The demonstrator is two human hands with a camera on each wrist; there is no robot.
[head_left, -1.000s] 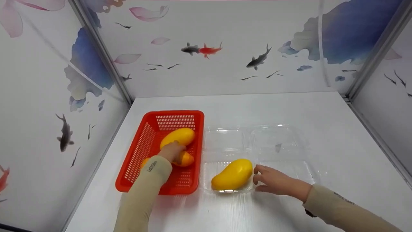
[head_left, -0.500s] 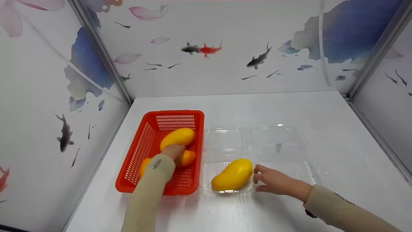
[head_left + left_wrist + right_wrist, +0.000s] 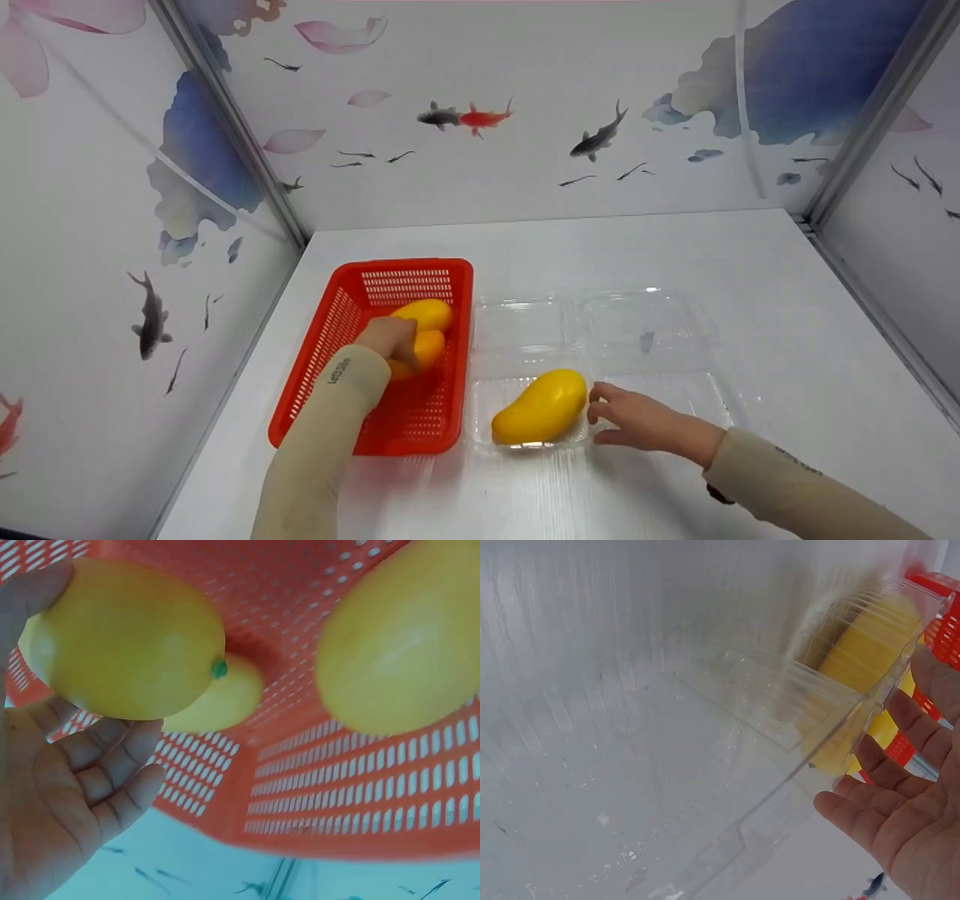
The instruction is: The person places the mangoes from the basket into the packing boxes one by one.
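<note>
In the head view my left hand point(image 3: 390, 339) reaches into the red plastic basket point(image 3: 442, 442) and grips an orange-yellow mango point(image 3: 429, 348). The left wrist view shows this mango point(image 3: 127, 637), with a green stem end, between thumb and fingers. Another mango point(image 3: 225, 701) is partly behind it, and a larger-looking one point(image 3: 405, 645) is at the right. My right hand point(image 3: 637, 420) has loosely bent fingers beside a yellow mango point(image 3: 540, 409) in the front left compartment of a clear plastic tray point(image 3: 574, 322). In the right wrist view, fingertips point(image 3: 832, 802) are at the tray's rim.
A yellow mango point(image 3: 431, 313) lies toward the back of the basket. The tray stands right against the basket's right side on a white table point(image 3: 480, 502). Printed panels point(image 3: 525, 180) enclose the table at the back and sides.
My left hand has closed on the orange-yellow mango and shifted it slightly up and left in the head view. The other orange-yellow mango is now hidden by the arm. The right hand stays put.
</note>
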